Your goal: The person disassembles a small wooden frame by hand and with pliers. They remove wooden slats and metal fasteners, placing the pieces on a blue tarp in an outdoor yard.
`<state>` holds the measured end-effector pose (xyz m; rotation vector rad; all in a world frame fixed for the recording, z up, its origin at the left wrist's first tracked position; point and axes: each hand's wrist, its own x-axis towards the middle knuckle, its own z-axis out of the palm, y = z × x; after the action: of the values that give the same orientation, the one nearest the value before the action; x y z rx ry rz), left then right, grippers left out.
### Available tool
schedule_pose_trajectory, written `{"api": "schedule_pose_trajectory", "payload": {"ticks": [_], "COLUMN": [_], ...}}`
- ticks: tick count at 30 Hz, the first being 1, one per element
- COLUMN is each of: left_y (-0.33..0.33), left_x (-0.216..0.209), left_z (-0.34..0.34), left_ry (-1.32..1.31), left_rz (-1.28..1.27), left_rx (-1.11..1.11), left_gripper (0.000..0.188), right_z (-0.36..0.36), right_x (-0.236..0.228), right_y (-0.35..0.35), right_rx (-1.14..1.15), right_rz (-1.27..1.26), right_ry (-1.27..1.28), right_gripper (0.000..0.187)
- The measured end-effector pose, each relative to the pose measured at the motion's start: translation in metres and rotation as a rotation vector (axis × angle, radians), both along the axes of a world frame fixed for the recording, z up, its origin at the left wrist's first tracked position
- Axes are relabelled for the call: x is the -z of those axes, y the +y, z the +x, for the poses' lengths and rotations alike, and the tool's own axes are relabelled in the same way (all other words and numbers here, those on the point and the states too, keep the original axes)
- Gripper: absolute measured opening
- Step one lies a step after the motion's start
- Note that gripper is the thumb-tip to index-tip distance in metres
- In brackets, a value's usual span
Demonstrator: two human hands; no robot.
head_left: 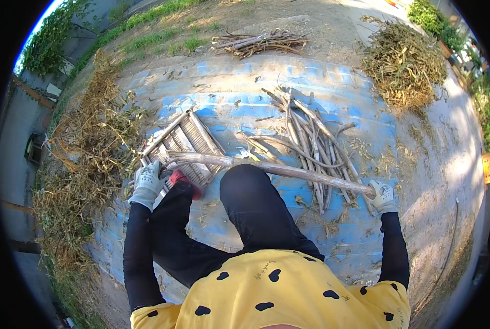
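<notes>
A long, thick dry branch (289,168) stretches across in front of my raised knee (245,189), touching or very close to it. My right hand (383,196), in a pale work glove, is closed round its thick end. At the other end, where the branch thins and forks, my left hand (147,185), gloved too, has its fingers curled round it; the exact grip is partly hidden. Beneath that end lies a slatted wooden frame (186,137), tilted on the ground. A red shoe (186,182) on my foot is beside the frame's near edge.
A loose pile of sticks (316,145) lies on the worn blue sheet (360,118). Another stick bundle (261,43) is farther off. Dry plants are heaped at the left (75,181) and far right (405,66). A wall (20,142) runs along the left.
</notes>
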<state>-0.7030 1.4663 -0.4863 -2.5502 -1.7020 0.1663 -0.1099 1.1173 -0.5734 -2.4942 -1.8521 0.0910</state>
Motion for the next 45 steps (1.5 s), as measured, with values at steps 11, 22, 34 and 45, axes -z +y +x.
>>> {"api": "schedule_pose_trajectory", "payload": {"ticks": [11,22,34,45], "left_y": [0.010,0.101,0.100,-0.049], "left_x": [0.014,-0.033,0.058,0.127], "left_z": [0.049,0.156,0.241,0.369], "left_ry": [0.045,-0.638,-1.377,-1.254], "left_rz": [-0.004,0.080,-0.159,-1.247], "left_rx": [-0.314,-0.269,-0.488,-0.358], "left_gripper": [0.040,0.042,0.043,0.064], "right_z": [-0.095,-0.136,-0.159,-0.097], "right_x": [-0.002,0.011,0.020,0.054], "right_y": [-0.050,-0.049,-0.062,0.024], "right_rx": [0.256,0.394,0.420,0.749], "right_rz": [-0.171,-0.428,-0.295,-0.291], "right_ry": [0.126,0.981,0.517,0.670], "right_gripper": [0.033,0.036,0.043,0.064]}}
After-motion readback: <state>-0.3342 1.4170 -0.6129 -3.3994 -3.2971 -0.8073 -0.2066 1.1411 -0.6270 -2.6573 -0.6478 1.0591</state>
